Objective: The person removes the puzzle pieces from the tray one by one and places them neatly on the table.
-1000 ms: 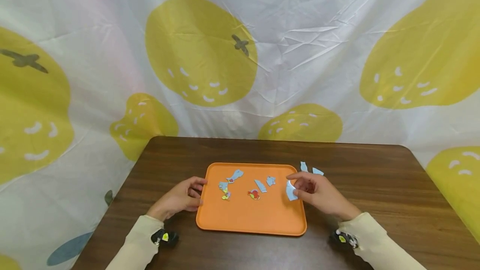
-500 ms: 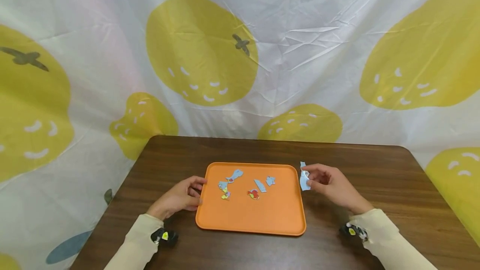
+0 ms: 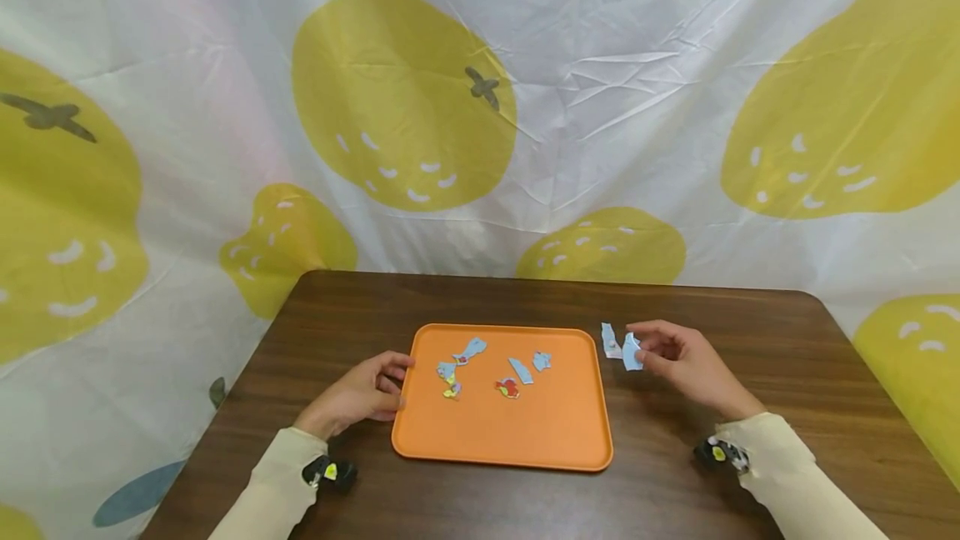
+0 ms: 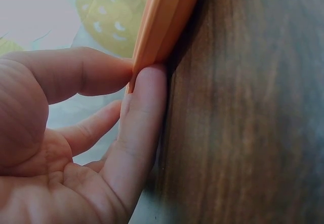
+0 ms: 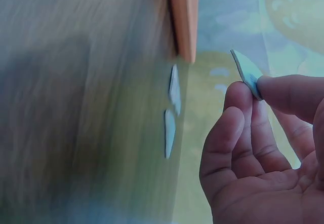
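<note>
Thumb and fingers of my left hand (image 3: 358,390) pinch the left rim of an orange tray (image 3: 502,440); the left wrist view shows the thumb and a finger meeting at the tray edge (image 4: 164,21). To the right of the tray, my right hand (image 3: 693,363) holds a pale blue puzzle piece (image 3: 632,353) between thumb and fingers, raised off the table in the right wrist view, where the piece (image 5: 245,74) looks thin and flat. Just left of it, another pale blue piece (image 3: 610,342) lies on the table. The right wrist view has two loose pieces (image 5: 170,133) near the tray corner.
Several pieces lie on the tray: blue ones at left (image 3: 471,349), a red fish-like piece (image 3: 507,390) in the middle, and two pale blue ones (image 3: 521,372) to its right. A lemon-print cloth (image 3: 450,248) hangs behind the dark wooden table (image 3: 750,340).
My right hand has moved right with the pale blue piece, from above the tray's right side to over the table beside it. My left hand has stayed at the tray's rim.
</note>
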`<state>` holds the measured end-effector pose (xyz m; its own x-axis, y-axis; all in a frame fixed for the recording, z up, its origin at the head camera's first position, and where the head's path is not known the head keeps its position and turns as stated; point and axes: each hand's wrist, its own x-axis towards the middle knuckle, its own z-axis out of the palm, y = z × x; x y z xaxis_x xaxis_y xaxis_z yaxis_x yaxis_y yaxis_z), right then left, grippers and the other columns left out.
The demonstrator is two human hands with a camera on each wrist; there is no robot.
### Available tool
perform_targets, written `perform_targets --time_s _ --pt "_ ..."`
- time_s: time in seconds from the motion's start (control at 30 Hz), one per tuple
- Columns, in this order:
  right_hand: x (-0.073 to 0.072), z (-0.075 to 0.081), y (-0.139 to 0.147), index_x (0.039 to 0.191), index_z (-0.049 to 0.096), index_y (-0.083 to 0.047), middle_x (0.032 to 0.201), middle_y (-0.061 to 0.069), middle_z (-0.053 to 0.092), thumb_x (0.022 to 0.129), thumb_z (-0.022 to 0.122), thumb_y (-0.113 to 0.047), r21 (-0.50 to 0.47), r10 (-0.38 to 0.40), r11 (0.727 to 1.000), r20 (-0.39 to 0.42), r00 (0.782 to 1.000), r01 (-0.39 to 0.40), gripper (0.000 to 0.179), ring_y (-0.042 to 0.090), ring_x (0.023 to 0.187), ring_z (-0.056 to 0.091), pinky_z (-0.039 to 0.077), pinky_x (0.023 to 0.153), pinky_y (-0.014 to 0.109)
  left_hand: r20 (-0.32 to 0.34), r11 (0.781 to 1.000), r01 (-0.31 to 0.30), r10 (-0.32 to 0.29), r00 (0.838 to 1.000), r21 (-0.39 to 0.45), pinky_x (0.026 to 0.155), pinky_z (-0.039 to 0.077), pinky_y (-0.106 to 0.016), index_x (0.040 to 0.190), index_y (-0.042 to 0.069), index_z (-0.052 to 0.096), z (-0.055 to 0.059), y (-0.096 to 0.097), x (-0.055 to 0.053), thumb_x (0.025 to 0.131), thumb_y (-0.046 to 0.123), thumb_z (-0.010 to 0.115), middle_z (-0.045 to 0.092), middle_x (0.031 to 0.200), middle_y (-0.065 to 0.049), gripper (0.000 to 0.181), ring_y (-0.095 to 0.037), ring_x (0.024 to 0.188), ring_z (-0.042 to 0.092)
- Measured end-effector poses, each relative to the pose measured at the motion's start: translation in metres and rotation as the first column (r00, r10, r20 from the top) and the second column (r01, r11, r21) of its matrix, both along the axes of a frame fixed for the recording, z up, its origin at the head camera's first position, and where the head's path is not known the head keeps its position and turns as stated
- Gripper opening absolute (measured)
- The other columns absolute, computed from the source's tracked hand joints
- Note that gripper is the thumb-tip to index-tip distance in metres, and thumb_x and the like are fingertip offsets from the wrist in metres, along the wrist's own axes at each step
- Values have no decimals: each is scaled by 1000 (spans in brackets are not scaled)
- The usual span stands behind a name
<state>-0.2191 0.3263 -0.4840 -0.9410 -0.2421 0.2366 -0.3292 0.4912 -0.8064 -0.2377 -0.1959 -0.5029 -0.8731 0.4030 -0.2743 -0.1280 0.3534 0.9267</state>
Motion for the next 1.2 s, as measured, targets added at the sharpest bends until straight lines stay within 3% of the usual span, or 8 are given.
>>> perform_targets --time_s 0.43,0.67,0.97,1.2 --pt "-10 -11 31 138 63 3 96 19 74 97 73 -1 11 -56 998 20 998 56 42 18 73 71 61 62 34 -2 1000 0 0 1000 6 76 63 -40 148 3 51 0 0 0 90 -5 75 51 129 -20 64 -26 99 59" --pt "-15 -9 45 138 64 1 96 17 75 98 73 -5 85 -109 991 37 993 106 42 17 72 68 57 61 29 2 1000 4 -4 1000 18 76 63 -40 149 3 50 -1 0 0 90 -4 75 51 130 -20 64 -25 99 59" --pt "-22 -10 56 134 67 0 95 11 78 97 75 -8 182 -113 978 27 993 106 38 3 81 67 53 69 22 -12 1000 12 -11 1000 18 77 63 -41 150 2 50 -1 -1 0 91 -3 75 51 131 -21 64 -25 99 60" --pt "-28 -11 60 132 69 -2 95 6 78 97 76 -11 257 -120 961 52 991 103 37 3 83 64 50 73 22 7 1000 3 -3 1000 28 76 63 -41 150 2 50 -1 0 0 90 -3 74 51 131 -21 65 -25 99 60"
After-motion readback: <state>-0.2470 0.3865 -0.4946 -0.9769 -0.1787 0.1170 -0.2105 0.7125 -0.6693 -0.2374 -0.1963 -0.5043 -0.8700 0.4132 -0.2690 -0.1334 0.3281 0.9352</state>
